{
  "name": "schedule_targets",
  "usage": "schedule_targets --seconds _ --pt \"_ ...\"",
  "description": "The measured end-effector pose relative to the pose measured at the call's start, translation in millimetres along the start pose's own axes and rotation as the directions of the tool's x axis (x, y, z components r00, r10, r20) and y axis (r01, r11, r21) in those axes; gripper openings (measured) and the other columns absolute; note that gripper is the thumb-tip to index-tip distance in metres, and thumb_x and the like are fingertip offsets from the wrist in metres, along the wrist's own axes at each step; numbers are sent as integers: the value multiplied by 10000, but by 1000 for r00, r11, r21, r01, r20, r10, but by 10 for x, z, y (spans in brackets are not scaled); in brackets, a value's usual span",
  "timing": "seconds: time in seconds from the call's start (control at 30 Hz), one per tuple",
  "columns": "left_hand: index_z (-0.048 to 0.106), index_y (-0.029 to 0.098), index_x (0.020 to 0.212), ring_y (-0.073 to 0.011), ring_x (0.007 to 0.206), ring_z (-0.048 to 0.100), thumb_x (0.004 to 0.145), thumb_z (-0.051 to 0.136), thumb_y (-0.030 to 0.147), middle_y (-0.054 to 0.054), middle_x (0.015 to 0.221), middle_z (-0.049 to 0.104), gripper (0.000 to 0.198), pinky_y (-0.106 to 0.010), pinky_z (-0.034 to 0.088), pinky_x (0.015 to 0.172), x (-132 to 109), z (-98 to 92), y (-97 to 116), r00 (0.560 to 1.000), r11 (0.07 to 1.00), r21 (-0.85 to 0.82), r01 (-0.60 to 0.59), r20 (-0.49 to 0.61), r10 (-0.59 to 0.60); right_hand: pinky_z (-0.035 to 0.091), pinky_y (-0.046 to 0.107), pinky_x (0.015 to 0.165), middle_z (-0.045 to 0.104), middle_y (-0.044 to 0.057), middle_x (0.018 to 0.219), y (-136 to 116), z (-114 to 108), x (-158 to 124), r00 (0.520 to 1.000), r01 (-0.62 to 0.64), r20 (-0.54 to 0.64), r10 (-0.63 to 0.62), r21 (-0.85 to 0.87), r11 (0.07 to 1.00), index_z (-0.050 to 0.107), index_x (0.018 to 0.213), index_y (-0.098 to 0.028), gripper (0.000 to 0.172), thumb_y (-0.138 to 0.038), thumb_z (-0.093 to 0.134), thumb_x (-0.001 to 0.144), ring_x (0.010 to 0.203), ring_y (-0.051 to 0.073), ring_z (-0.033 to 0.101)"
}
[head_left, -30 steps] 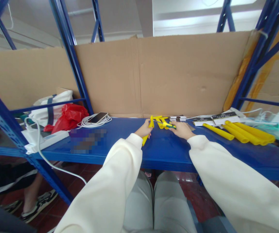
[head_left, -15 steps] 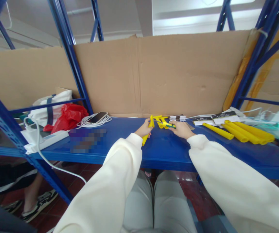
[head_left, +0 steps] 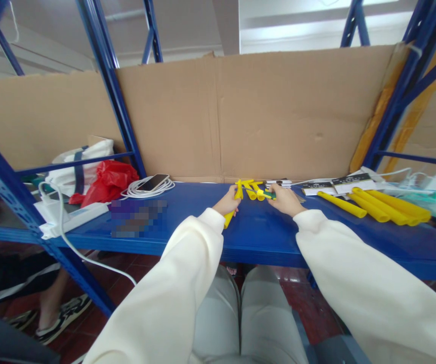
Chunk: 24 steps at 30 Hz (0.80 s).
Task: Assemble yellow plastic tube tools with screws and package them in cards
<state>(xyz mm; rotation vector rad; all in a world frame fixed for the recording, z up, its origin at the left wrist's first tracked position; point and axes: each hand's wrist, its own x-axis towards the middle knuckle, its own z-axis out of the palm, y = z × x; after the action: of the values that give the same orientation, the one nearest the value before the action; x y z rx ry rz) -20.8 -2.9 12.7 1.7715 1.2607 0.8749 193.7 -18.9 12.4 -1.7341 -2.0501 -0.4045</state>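
Note:
My left hand (head_left: 226, 201) is closed round a yellow tube piece (head_left: 229, 218) whose upper end shows above the fingers. To its right, my right hand (head_left: 284, 200) grips a screwdriver (head_left: 266, 194) with a green and yellow handle. The screwdriver lies nearly level and its thin shaft points left at the top of the held piece; whether the tip touches it is too small to tell. Several short yellow pieces (head_left: 249, 193) lie on the blue table (head_left: 187, 222) just behind the hands.
Long yellow tubes (head_left: 372, 207) and black-and-white boxes (head_left: 350, 183) lie at the right. At the left are a phone (head_left: 153, 182) on a coiled white cable, a red bag (head_left: 107, 182) and a power strip (head_left: 76, 217). Cardboard (head_left: 271, 116) stands behind. Another person's leg (head_left: 53, 298) shows lower left.
The screwdriver's thin shaft now shows between the two hands, pointing at the top of the held piece. The view has shifted very slightly, and both hands stay in nearly the same place.

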Motion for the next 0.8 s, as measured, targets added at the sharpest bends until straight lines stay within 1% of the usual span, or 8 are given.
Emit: schedule_targets --seconds 0.07,0.17,0.23,0.33,0.4,0.57,0.67,0.8 --pt "305 235 1467 -3 439 472 959 475 92 -150 1437 532 554 -165 382 350 -8 16 1 1000 1000 0 -10 -8 10 443 281 694 769 97 934 -12 -18 -5 999 -29 16 29 -4 1000 615 1080 -200 238 -206 615 842 845 257 716" --pt "321 227 1471 -10 440 480 964 494 108 -155 1394 558 548 -176 391 360 -12 44 2 1000 1000 6 -13 -20 13 440 274 673 765 109 951 -36 -45 -11 995 -77 56 77 2 997 595 1116 -190 283 -208 621 834 831 252 713" --pt "322 218 1476 -14 440 479 968 481 99 -159 1387 550 545 -190 397 365 -12 60 3 1000 1000 18 -10 -26 10 456 276 693 765 117 971 -50 -60 -12 993 -88 78 87 13 996 603 1131 -181 297 -200 615 835 860 255 716" --pt "319 210 1481 -18 454 482 975 466 95 -151 1359 555 539 -193 397 372 -3 76 -7 999 999 33 -11 -32 12 477 281 741 762 130 999 -61 -75 -15 995 -73 74 72 19 997 639 1092 -176 238 -202 577 863 920 261 717" --pt "325 219 1481 -25 473 496 982 485 129 -139 1327 569 531 -188 402 384 11 80 -22 999 999 34 -18 -29 19 484 288 753 759 142 1008 -62 -84 -19 995 -77 71 76 11 997 650 1078 -169 224 -209 570 873 938 271 717" --pt "310 208 1480 -41 500 517 992 527 230 -156 1313 584 535 -176 397 391 38 83 -50 1000 999 27 -24 -12 24 484 295 727 763 146 1009 -71 -107 -25 983 -132 123 135 -30 991 602 1184 -158 346 -215 629 844 915 280 723" --pt "307 202 1477 -37 480 507 991 519 215 -157 1308 597 530 -170 384 380 31 88 -38 999 999 29 -14 -37 15 489 301 748 764 149 1036 -86 -121 -23 983 -129 130 132 -34 991 605 1200 -161 344 -244 608 866 949 285 725" --pt "314 201 1471 -27 460 494 995 509 200 -151 1318 592 515 -163 373 363 12 90 -14 999 999 37 -1 -49 3 498 313 807 748 161 1136 -86 -125 -22 989 -80 121 85 -42 996 658 1126 -165 263 -245 554 898 1037 293 712"
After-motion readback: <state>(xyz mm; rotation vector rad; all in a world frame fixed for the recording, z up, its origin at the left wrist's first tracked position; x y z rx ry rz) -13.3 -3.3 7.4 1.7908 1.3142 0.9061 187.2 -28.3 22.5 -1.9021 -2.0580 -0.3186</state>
